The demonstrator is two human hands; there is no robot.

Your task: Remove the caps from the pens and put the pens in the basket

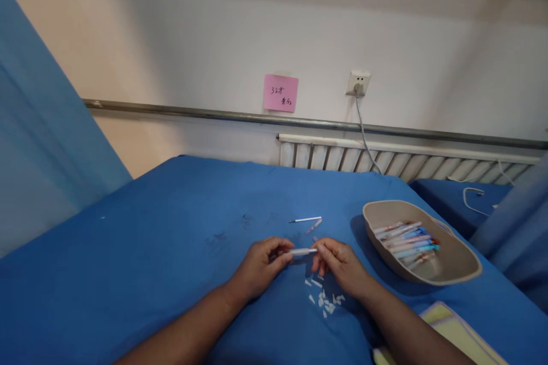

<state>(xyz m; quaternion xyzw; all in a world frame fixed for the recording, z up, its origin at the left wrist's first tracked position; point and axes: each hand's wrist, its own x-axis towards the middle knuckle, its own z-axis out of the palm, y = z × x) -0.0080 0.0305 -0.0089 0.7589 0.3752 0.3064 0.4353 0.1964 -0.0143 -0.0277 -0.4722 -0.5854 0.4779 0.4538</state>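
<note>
A white pen barrel (pixel 302 251) is held level between both hands over the blue table (pixel 171 251). My left hand (pixel 259 267) pinches its left end with fingers curled. Closed on its right end is my right hand (pixel 340 265). Just beyond the hands lie a thin white refill (pixel 305 220) and a small pen part (pixel 314 226). Several small white bits (pixel 325 299) are scattered on the cloth below my right hand.
A beige oval tray (pixel 460 265) with several coloured pens (pixel 409 242) stands at the right. A yellow cloth (pixel 454 325) lies near the front right. Behind the table are a radiator (pixel 406 162), a wall socket with cable (pixel 358 84) and a pink note (pixel 280 93). A blue curtain (pixel 38 154) hangs left.
</note>
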